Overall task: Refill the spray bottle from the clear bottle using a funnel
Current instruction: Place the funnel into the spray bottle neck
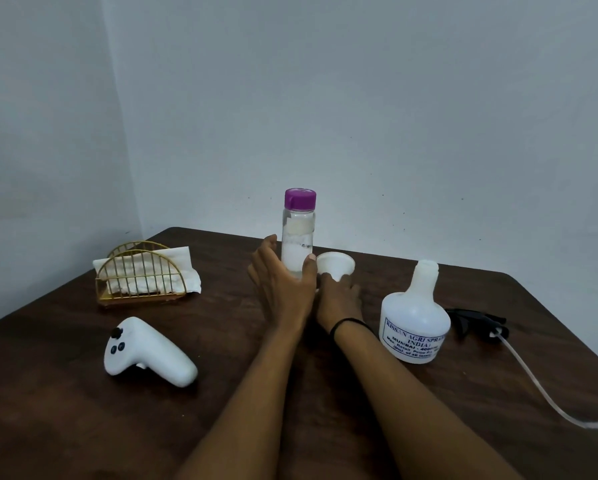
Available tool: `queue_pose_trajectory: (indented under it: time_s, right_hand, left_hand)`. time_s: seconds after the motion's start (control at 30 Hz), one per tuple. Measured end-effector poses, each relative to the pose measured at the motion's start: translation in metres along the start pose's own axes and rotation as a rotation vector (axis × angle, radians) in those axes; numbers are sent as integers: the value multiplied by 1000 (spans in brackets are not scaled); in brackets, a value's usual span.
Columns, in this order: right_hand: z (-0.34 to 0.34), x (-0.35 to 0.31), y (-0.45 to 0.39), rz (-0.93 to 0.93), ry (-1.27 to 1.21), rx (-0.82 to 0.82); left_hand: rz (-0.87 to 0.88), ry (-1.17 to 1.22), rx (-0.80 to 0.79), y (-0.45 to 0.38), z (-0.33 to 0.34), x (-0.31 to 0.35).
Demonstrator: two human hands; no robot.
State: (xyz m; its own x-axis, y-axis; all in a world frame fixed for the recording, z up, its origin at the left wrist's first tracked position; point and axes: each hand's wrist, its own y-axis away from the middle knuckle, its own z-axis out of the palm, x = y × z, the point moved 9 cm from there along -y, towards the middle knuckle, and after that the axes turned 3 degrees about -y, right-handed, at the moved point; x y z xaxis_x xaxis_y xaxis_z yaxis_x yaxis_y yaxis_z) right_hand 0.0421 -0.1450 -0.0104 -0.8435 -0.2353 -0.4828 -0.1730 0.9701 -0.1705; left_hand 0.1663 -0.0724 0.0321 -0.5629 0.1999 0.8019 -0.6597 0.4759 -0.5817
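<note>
A clear bottle [298, 237] with a purple cap stands upright at the far middle of the dark wooden table [325, 393]. My left hand [283, 285] grips its lower part, thumb on the right side and fingers on the left. Just to its right is a white funnel [335, 266], wide mouth up, and the fingers of my right hand [339, 299] curl round its narrow lower part. The white spray bottle [415, 320] stands to the right with its neck uncapped. Its black spray head [477, 323] with a clear tube lies on the table further right.
A gold wire holder with white napkins [141, 275] stands at the back left. A white handheld controller [148, 351] lies at the front left. The spray head's tube [540, 389] trails toward the right front edge. Walls close off the back and left.
</note>
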Motion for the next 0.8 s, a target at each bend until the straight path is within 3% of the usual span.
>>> queue_pose_trajectory:
  time_s: [0.23, 0.4, 0.8]
  right_hand:
    - [-14, 4, 6, -18, 46, 87]
    - [-41, -2, 19, -51, -106, 209]
    - [-152, -27, 51, -66, -533, 599]
  left_hand:
    - [3, 26, -4, 2, -2, 3]
    - [-2, 62, -26, 4, -3, 8]
    - [187, 198, 151, 11, -32, 58]
